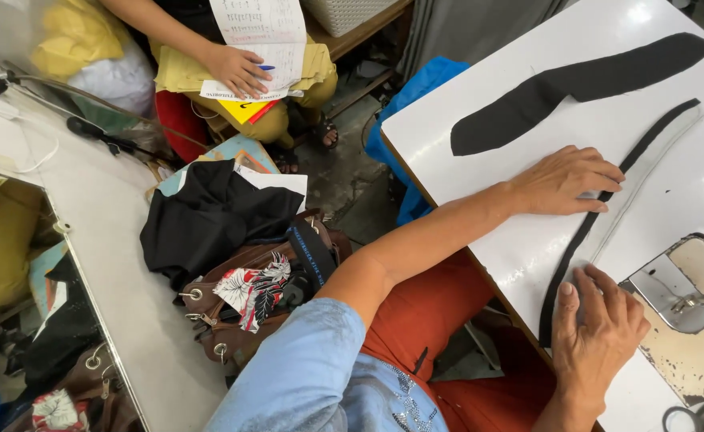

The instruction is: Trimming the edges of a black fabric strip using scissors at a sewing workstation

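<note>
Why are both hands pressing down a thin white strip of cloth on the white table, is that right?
Not quite. The head view shows the thin strip is black, not white. The rest holds: the left hand and the right hand both lie flat on it, on the white table.

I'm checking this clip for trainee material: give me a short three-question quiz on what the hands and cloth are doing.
1. True or false: both hands press on the narrow black strip.
2. The left hand lies: A) on the strip's middle, B) on the wide black piece, C) off the white table.
3. Which hand is nearest the metal machine plate?

Key: 1 true; 2 A; 3 the right hand.
</note>
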